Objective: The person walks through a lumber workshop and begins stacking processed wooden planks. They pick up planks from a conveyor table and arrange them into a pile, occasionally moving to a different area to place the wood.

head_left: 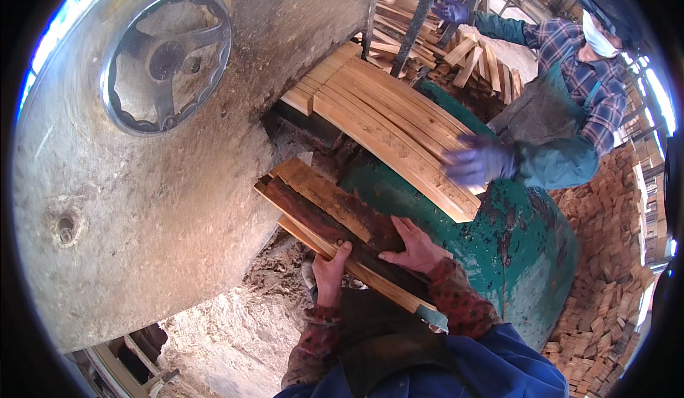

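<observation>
A small bundle of bark-edged wooden slats [324,202] lies slantwise in front of my body, dark and rough on top. A paler sawn slat [385,285] shows along its near side. My left hand [330,277] grips the near edge, thumb on top and fingers partly hidden beneath. Over the far side, nearer the right end, my right hand [417,250] is closed on the bundle, fingertips out of sight. Just beyond, a row of pale boards [399,134] lies side by side on the machine, apart from my hands.
A worn metal panel with a handwheel [166,59] stands at left. A green machine housing [527,255] curves round on the right. Opposite me, a co-worker's gloved hand [477,161] is at the boards. Stacked wood [598,312] stands right; sawdust [228,341] covers the floor.
</observation>
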A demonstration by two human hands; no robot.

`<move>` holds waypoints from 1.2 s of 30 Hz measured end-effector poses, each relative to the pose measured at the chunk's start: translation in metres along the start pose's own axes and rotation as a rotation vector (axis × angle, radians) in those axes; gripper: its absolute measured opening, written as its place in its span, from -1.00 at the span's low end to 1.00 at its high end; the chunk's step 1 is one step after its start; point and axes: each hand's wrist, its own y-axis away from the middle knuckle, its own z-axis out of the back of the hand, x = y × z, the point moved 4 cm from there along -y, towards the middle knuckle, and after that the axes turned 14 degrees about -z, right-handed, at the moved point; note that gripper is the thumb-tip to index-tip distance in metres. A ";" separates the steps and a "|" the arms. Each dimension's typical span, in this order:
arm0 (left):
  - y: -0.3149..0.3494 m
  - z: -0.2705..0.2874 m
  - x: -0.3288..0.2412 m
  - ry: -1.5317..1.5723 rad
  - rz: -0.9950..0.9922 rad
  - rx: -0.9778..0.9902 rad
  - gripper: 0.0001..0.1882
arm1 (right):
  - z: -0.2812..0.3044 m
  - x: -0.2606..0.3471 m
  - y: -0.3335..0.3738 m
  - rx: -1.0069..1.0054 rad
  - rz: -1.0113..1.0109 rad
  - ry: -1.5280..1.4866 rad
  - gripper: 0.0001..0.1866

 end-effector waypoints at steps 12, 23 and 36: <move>0.002 0.000 0.002 0.021 0.017 -0.026 -0.49 | -0.012 0.034 0.041 -0.277 0.124 0.193 -0.29; 0.000 0.000 -0.001 -0.084 -0.047 0.015 -0.51 | -0.012 0.033 0.043 -0.302 0.137 0.167 -0.34; -0.001 0.002 0.003 -0.052 -0.038 -0.027 -0.48 | -0.013 0.033 0.044 -0.300 0.134 0.155 -0.35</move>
